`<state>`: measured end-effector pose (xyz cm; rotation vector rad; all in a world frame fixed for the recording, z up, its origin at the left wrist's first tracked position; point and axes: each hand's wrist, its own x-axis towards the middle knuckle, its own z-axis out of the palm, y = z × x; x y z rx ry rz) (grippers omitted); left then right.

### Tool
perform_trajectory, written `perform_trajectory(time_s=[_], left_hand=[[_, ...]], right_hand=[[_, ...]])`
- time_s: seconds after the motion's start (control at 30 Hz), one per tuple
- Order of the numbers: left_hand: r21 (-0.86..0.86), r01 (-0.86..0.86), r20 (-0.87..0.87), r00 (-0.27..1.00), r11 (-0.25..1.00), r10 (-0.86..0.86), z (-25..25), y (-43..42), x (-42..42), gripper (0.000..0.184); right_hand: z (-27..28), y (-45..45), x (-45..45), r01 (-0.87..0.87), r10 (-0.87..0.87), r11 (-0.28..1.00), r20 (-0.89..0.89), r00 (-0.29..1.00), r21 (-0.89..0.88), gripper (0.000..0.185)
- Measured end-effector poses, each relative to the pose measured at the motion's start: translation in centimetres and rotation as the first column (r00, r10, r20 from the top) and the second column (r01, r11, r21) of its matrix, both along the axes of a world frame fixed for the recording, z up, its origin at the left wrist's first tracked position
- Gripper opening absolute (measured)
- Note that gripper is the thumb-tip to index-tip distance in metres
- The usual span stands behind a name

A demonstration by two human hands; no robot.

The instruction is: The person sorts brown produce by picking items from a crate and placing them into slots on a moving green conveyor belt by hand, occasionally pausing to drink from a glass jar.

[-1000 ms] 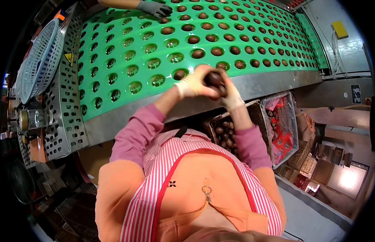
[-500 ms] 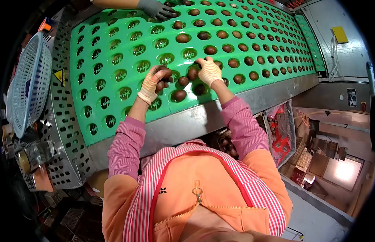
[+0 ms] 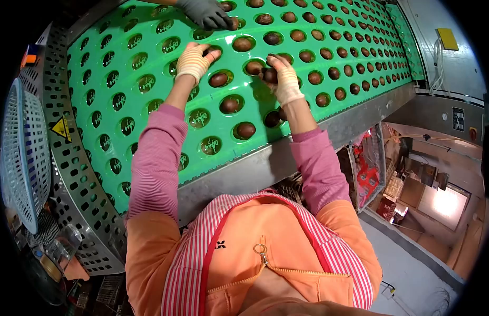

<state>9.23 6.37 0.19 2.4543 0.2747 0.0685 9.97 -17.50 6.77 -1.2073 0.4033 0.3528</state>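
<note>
A green sheet [image 3: 165, 124] with rows of oval cups stretches in front of me, many cups holding dark brown eggs [image 3: 231, 104]. My left hand [image 3: 194, 63], in a striped cream glove with bare fingertips, is closed around a brown egg [image 3: 208, 50] above the cups. On the right, my right hand [image 3: 284, 81], gloved alike, grips another brown egg [image 3: 270, 75] close beside one seated in a cup [image 3: 253, 67]. Its wrist partly hides the eggs near the front edge. Cups to the left of my left hand show printed marks at the bottom.
Another person's grey-gloved hand [image 3: 205, 13] reaches over the sheet from the top. A blue plastic basket [image 3: 27, 158] stands at the left beside a perforated metal guard [image 3: 71, 168]. A metal rail [image 3: 228, 174] runs along the near edge; a metal cabinet [image 3: 439, 63] is at the right.
The view has shifted, and the sheet sits lower and further left. Both hands are further up the rows, and several cups near them now hold eggs. The grey-gloved hand moved slightly.
</note>
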Motion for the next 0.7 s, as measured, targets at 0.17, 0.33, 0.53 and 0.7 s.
perform_trajectory(time_s=[0.17,0.33,0.53,0.7], left_hand=[[-0.873,-0.186,-0.082,0.967,0.450,0.240,0.9,0.3,-1.2,0.043],[-0.288,0.123,0.333,0.943,0.950,-0.021,0.0,-1.0,-11.2,0.032],[0.413,0.227,0.235,0.909,0.882,-0.344,-1.6,-1.8,-18.4,0.042],[0.158,0.166,0.358,0.909,0.973,-0.213,0.5,-5.8,-20.6,0.040]], right_hand=[[-1.4,-2.1,-3.1,-0.415,0.422,0.907,0.149,0.894,-0.076,0.048],[-4.5,-4.1,-3.2,0.077,0.909,0.122,0.142,0.392,-0.990,0.043],[-1.6,-8.0,-6.9,0.147,0.770,0.167,0.222,0.598,-0.975,0.038],[-3.5,-10.9,-9.4,0.036,0.845,-0.021,0.002,0.534,-0.999,0.038]])
